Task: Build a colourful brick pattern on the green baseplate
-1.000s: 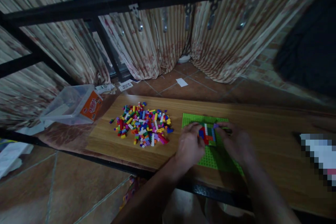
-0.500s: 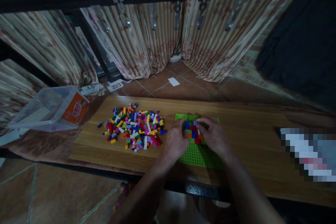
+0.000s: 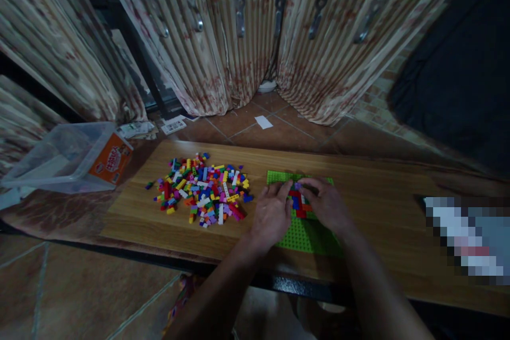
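A green studded baseplate [image 3: 305, 236] lies on the wooden board in front of me, with red, blue, white and orange toy bricks [image 3: 295, 203] set together on its upper part. My right hand [image 3: 327, 204] comes in from the right, thumb and forefinger closed at a small purple brick [image 3: 297, 186] along the far side of that cluster. From the left, my left hand [image 3: 274, 215] reaches over the near bricks. Its fingers are stretched out, tips by the purple brick, and they cover the cluster's left part.
A loose heap of mixed coloured bricks [image 3: 205, 191] spreads over the wooden board [image 3: 151, 234] to the left. Beyond it stands a clear plastic bin [image 3: 79, 170] with an orange label. A pixelated object [image 3: 462, 234] lies at the right. Curtains [image 3: 247, 53] hang behind.
My left hand has shifted right and forward over the brick cluster, its fingers now stretched toward the purple brick. My right hand stays almost in place at that brick.
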### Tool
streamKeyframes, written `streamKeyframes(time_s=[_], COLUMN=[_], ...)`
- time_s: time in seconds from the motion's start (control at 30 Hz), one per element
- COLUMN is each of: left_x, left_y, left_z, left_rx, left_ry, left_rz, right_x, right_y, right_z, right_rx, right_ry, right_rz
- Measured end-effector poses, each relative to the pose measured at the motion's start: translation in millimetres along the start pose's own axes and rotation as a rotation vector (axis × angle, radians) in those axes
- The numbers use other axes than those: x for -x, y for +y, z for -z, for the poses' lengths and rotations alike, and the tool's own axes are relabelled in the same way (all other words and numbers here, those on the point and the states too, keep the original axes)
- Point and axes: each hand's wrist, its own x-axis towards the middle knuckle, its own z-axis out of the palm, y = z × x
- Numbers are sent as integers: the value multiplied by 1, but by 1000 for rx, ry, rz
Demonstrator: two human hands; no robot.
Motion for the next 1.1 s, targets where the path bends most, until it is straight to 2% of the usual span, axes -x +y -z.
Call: streamKeyframes(time_s=[0.27,0.7,0.93,1.1], left_x=[1,1,2,-3], left_y=[1,3,2,0], left_z=[1,0,-1,2], left_rx=[-135,-192,-161,-48], left_ry=[-41,-39,-14,-7], left_rz=[-34,-20,-14,3], right_x=[0,0,-2,-5], right_y=[0,1,7,9], right_z=[1,0,0,-1], right_rx=[8,14,-61,-102], right_ry=[-17,-19,-30,0], right_rz=[23,-4,-102,-145])
